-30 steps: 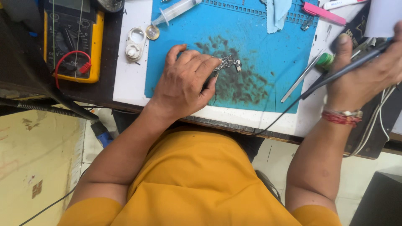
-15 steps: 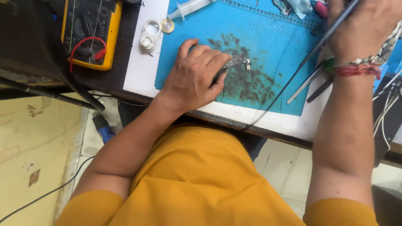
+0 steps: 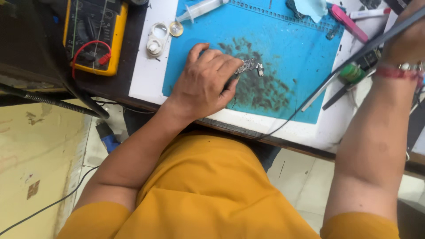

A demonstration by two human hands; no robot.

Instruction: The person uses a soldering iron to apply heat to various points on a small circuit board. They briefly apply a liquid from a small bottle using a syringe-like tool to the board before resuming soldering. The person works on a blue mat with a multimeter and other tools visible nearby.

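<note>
My left hand lies palm down on a blue work mat and pins a small grey circuit strip under its fingertips, over a patch of dark stains. My right hand is at the top right edge of the view, partly cut off, and grips a dark pen-like tool whose black cable runs down across the mat. A red thread band and a bracelet circle that wrist.
A yellow multimeter with red and black leads sits at the left. A syringe, a white round holder and a coin-like disc lie near the mat's top left. A pink tool, tweezers and a green-capped item lie at the right.
My right hand has lifted up and away toward the top right with the pen-like tool. The left hand stays on the circuit strip; the view has shifted.
</note>
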